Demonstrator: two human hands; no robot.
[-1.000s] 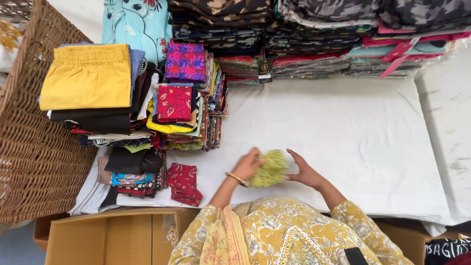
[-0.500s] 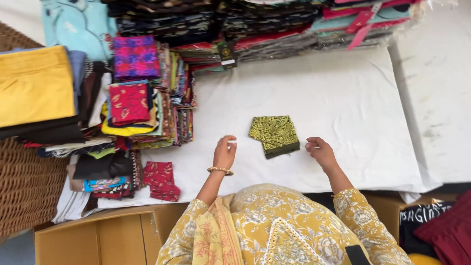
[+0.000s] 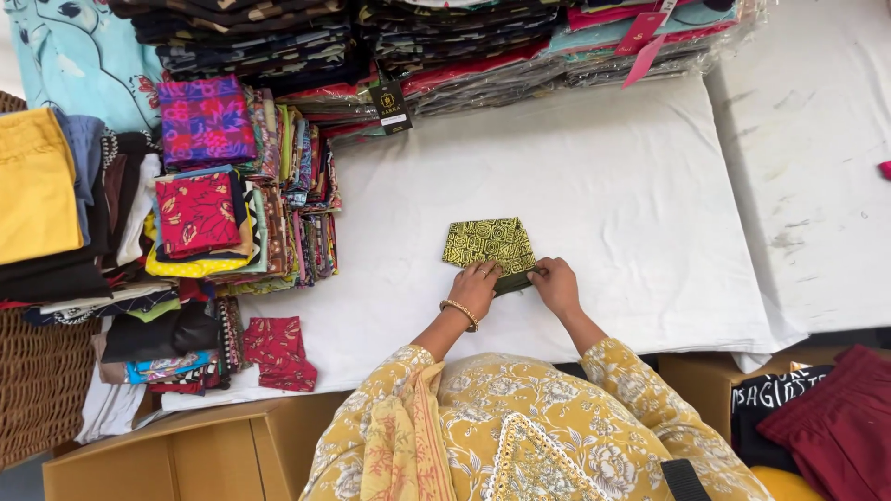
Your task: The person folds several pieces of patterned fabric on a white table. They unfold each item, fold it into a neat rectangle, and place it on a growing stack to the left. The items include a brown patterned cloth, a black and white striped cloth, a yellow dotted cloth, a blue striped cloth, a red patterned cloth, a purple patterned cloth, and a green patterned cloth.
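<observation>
Seen from above: a white table (image 3: 613,167), with a small folded cloth (image 3: 489,244), yellow-green with a dark pattern, lying near its front edge, about in the middle. Both hands at the near edge of this cloth. Left hand (image 3: 476,286) resting flat on the lower left corner, fingers spread a little and pressing down, not closed around anything; a gold bangle (image 3: 459,314) on the wrist. Right hand (image 3: 555,284) at the lower right corner, fingertips touching the dark green underside that sticks out there; whether pinching the edge or only pressing it, cannot tell. Hands near each other but apart, the cloth's lower edge between them. Sleeves and dress in yellow floral print at the bottom of the view.

To the left on the table, well apart from the cloth, stacks of folded printed fabrics (image 3: 232,195) in many colours, a red piece (image 3: 278,351) lying alone in front of them. Further left, a yellow folded piece (image 3: 32,186) on dark ones, and a wicker basket (image 3: 37,390) at the edge. Along the far side, rows of dark packed garments (image 3: 445,46) in clear wrapping, with pink tags. Cardboard box (image 3: 158,459) below the table at lower left; dark red cloth (image 3: 840,417) at lower right.
</observation>
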